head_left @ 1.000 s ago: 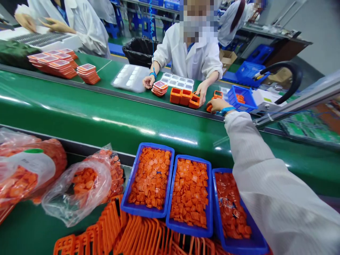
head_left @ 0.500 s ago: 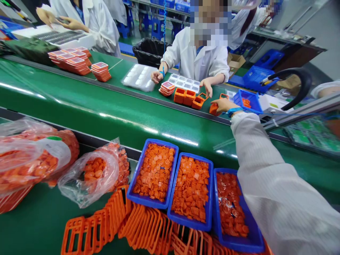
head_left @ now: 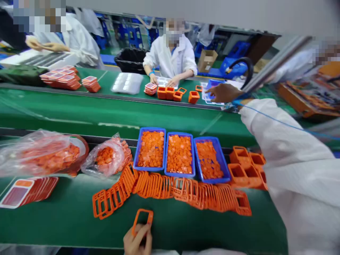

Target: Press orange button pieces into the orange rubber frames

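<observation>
My left hand [head_left: 138,241] is at the near edge of the bench, its fingers closed on the lower end of a thin orange plastic frame [head_left: 152,216]. That frame is tilted up above the green surface. Across the belt, my right hand [head_left: 225,92] is stretched out at the far bench, fingers apart and holding nothing, over a white tray [head_left: 205,96]. A blue strap with a cord circles its wrist. Just left of it an orange square box [head_left: 193,97] stands on the far bench, not touched by the hand.
Three blue bins [head_left: 165,152] of small orange pieces stand behind a long row of orange frames [head_left: 154,185]. Orange boxes [head_left: 245,168] sit at right, plastic bags [head_left: 106,157] at left. A co-worker [head_left: 171,53] works opposite. A metal post [head_left: 278,63] rises at right.
My right hand has let go of the orange box at the far bench and moved right. The view has swung, bringing my left hand and its orange frame into sight.
</observation>
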Action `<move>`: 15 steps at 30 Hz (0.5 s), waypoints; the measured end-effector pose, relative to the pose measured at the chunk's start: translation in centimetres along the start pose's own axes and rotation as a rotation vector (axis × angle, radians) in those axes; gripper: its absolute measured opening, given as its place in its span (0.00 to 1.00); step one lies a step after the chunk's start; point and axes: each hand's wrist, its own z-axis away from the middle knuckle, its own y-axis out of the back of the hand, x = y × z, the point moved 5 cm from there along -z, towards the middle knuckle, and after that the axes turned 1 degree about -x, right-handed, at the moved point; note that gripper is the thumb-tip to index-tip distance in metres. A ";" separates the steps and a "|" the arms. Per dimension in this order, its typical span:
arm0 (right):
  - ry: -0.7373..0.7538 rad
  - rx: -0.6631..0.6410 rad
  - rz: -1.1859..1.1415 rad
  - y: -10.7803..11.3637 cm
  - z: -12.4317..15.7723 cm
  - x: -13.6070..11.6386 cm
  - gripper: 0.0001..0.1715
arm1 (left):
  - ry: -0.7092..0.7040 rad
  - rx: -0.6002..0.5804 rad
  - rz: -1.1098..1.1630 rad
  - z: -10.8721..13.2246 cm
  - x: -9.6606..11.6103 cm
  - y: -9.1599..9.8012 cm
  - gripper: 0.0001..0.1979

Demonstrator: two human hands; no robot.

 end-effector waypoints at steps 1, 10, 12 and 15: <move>0.003 -0.011 -0.009 0.0 2.4 -0.1 0.33 | -0.032 -0.016 0.009 -0.2 0.0 0.1 0.10; -0.050 -0.152 0.010 -5.6 22.3 0.9 0.28 | -0.171 -0.054 0.001 0.0 0.2 -0.5 0.05; -0.092 -0.230 -0.025 -8.5 24.2 1.4 0.28 | -0.183 -0.064 -0.002 0.0 0.2 -0.6 0.05; -0.168 -0.287 -0.132 -12.3 24.9 1.7 0.33 | -0.181 -0.060 -0.024 0.1 0.1 -0.6 0.05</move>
